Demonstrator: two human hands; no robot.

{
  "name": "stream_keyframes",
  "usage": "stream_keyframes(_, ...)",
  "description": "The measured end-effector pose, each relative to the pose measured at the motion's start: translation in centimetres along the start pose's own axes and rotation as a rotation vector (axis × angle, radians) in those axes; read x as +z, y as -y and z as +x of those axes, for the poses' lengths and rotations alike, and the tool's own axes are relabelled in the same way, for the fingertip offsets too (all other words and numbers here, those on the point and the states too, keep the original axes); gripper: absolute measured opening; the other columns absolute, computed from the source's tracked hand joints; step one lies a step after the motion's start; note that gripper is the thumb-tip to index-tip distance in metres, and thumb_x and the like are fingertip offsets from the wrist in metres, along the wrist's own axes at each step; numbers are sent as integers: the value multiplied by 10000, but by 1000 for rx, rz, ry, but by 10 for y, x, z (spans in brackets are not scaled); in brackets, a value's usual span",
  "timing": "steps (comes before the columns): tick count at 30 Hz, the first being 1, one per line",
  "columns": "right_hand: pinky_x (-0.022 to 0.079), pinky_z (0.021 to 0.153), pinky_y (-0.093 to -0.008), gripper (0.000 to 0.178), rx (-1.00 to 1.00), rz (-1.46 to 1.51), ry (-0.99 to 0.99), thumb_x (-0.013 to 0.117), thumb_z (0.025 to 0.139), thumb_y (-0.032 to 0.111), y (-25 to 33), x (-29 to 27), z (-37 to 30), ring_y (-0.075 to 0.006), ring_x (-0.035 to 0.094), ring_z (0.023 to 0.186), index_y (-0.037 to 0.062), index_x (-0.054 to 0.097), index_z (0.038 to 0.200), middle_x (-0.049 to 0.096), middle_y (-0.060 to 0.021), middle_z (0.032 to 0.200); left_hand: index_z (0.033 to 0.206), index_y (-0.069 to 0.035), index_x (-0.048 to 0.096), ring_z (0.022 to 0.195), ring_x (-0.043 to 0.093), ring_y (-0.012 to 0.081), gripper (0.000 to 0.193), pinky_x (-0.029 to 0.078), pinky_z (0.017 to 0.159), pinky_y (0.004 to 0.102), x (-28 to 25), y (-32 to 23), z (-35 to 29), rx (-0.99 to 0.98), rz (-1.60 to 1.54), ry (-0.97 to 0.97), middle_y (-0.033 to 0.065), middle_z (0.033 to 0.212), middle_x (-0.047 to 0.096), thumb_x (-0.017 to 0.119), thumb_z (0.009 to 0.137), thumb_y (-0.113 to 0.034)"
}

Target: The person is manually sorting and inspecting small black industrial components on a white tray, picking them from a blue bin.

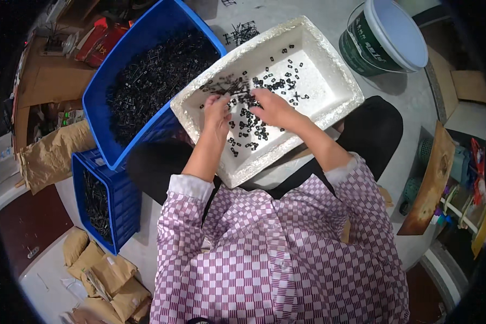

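Observation:
A white foam box [308, 141] rests tilted across my lap, with many small black plastic pieces [250, 123] scattered over its bottom. Inside it, my left hand [217, 112] is closed with its fingers pinching a branching black plastic sprue [228, 86], which is smeared by motion. My right hand [274, 109] is closed too, its fingertips at the right end of the same sprue. Exactly where the fingers grip is partly hidden. Left of the box stands a large blue crate [103, 92] filled with a tangle of similar black sprues [151, 75].
A second blue crate [125, 202] holding black parts lies below the large one. Loose sprues [242, 33] lie on the floor beyond the foam box. A green and white bucket [370, 46] stands at far right. Brown paper sacks [105, 270] lie at lower left, a wooden board [429, 181] at right.

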State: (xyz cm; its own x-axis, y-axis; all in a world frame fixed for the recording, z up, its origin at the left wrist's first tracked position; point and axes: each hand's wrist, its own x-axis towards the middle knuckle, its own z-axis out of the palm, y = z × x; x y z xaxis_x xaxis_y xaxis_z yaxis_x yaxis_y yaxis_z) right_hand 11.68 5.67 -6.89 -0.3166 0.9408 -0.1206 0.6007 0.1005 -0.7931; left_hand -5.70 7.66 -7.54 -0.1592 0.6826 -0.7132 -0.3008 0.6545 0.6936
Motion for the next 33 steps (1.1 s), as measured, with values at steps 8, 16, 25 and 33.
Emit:
stream_keyframes(8, 470, 725, -343, 427, 1, 372, -79, 634, 748, 258, -12, 21, 32, -234, 591, 819, 1, 502, 1063, 599, -142, 890, 981, -163, 502, 697, 489, 62, 202, 365, 632, 270, 13, -3, -31, 97, 103, 200, -56, 762, 513, 603, 810, -201)
stream_keyframes(16, 460, 669, -239, 176, 109, 777, -60, 537, 839, 110, 47, -41, -1, -99, 561, 733, -17, 540, 961, 584, -36, 849, 981, -130, 520, 800, 508, 90, 214, 384, 709, 294, 6, -9, -73, 287, 111, 125, -32, 852, 542, 564, 837, -282)
stream_keyframes(25, 460, 626, -192, 94, -75, 301, 12, 500, 874, 73, 75, -71, -46, -76, 563, 708, 6, 554, 912, 567, -21, 769, 1022, -112, 500, 870, 550, 134, 392, 433, 778, 335, 4, -31, -102, -1, -58, 665, 17, 956, 574, 561, 832, -449)
stream_keyframes(33, 464, 618, -218, 101, 231, 813, -22, 538, 865, 101, 68, -47, -50, -59, 554, 684, 41, 571, 939, 574, 4, 759, 967, -100, 508, 743, 549, 108, 238, 470, 644, 268, 18, -8, -101, 347, -122, 468, 18, 807, 545, 515, 889, -326)
